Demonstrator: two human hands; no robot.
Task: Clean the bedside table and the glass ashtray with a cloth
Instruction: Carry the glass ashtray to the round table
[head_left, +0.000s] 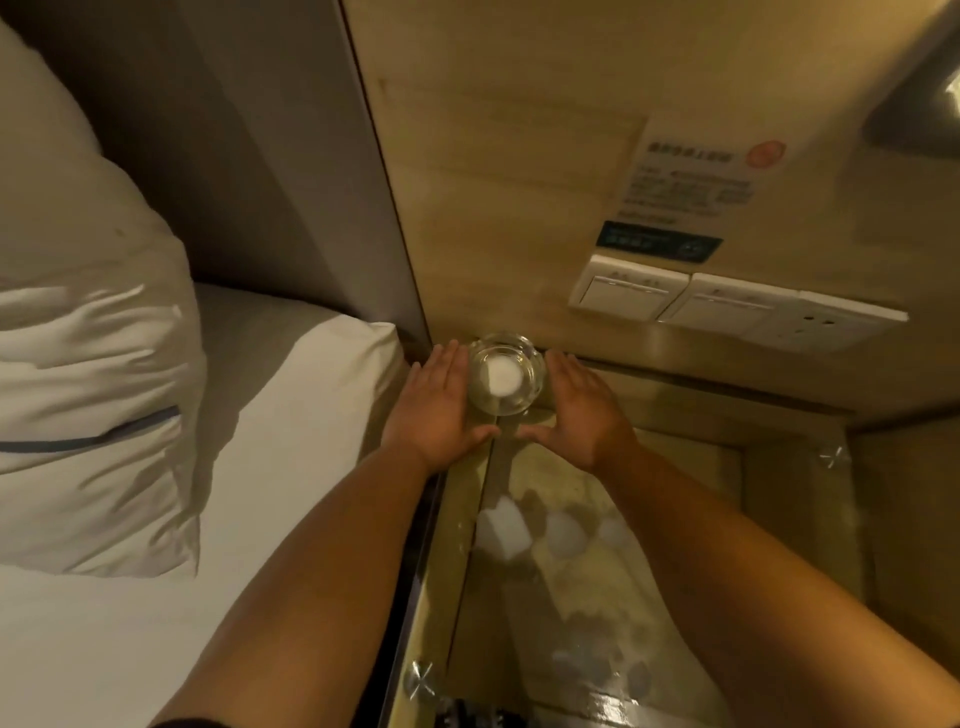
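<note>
The bed (270, 467) fills the left side, its white sheet running right up to the edge of the counter (597, 571), with no gap visible between them. A large white pillow (88, 374) lies on it at the far left, well apart from the hands. Behind the bed stands a dark padded headboard (270, 156), and beside it a pale wood-grain wall panel (509, 156) rises straight from the back of the counter.

The counter has a glossy glass top that mirrors the room, so blurred pale shapes show in it near the middle; a metal stud (420, 680) sits at its near left corner and another (832, 456) at the far right.

On the wall panel, up and to the right, hang a printed notice (691, 171) with a red round mark, a small dark label (657, 241) under it, and a row of white switches and a socket (727, 306) just above the counter's back edge.

The glass ashtray (505, 376) stands in the far left corner of the counter, close against the wall panel. The left hand (441, 405) and the right hand (582, 405) flank it, both spread flat with fingers apart, thumbs pointing inward and nearly meeting in front of it. Whether the palms touch the glass cannot be told.
</note>
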